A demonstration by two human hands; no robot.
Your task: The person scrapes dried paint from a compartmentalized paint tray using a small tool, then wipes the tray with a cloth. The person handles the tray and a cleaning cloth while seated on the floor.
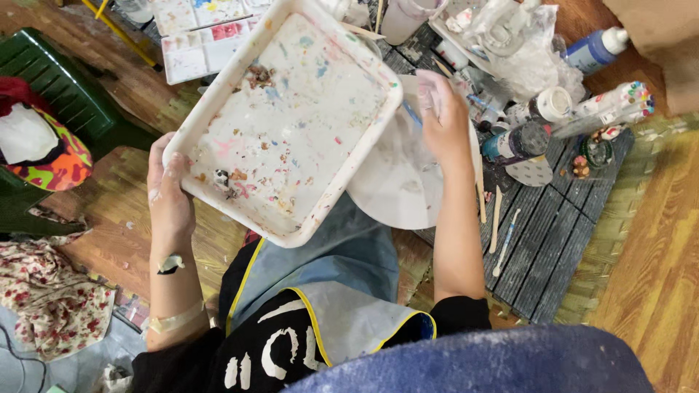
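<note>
My left hand [169,191] grips the near-left corner of a white rectangular tray [306,109] stained with paint flecks and small brown crumbs, holding it tilted above my lap. A tiny dark-and-white figure [222,178] lies in the tray near my thumb. My right hand [444,120] reaches past the tray's right edge over a round white disc [397,182] on the dark slatted mat, fingers curled around something thin and blue [412,114]; what it is stays unclear.
Paint bottles [597,47], a capped jar [520,142], a bundle of markers [619,105] and crumpled plastic crowd the mat's far right. Wooden sticks [496,218] lie right of the disc. Paint palettes [200,33] sit far left, a green plastic chair [51,80] left.
</note>
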